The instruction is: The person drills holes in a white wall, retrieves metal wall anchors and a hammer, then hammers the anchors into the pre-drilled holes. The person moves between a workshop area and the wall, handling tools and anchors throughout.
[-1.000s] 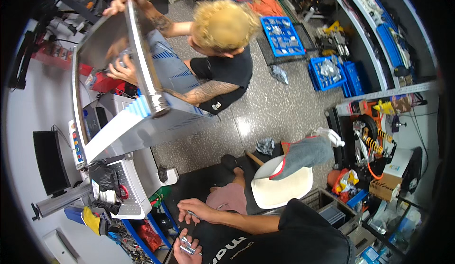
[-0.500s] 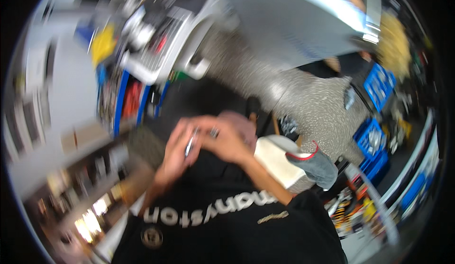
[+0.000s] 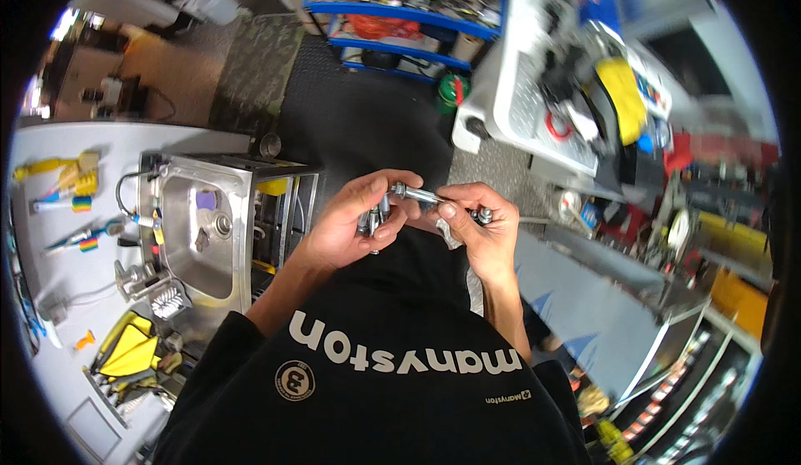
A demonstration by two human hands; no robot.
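Observation:
In front of my dark top, both hands are closed on shiny metal pieces that look like bolts. A bolt-like piece [image 3: 417, 194] spans the gap between them, pinched by the fingers at either end. My left hand [image 3: 338, 224] is curled around more such pieces [image 3: 373, 218], partly hidden by its fingers. Out of my right hand [image 3: 492, 235] pokes another metal end [image 3: 481, 214]; the rest of it is covered.
A steel sink [image 3: 188, 240] stands to my left, beside a wall hung with brushes [image 3: 83, 235]. Ahead is a blue-framed rack [image 3: 400, 14] full of small parts. A white cart [image 3: 513, 89] stands ahead right, with a grey panel [image 3: 601, 298] on the right.
My view has swung round, bringing the sink in on the left and the blue rack straight ahead. My hands have moved apart, and the bolt between them now shows clearly.

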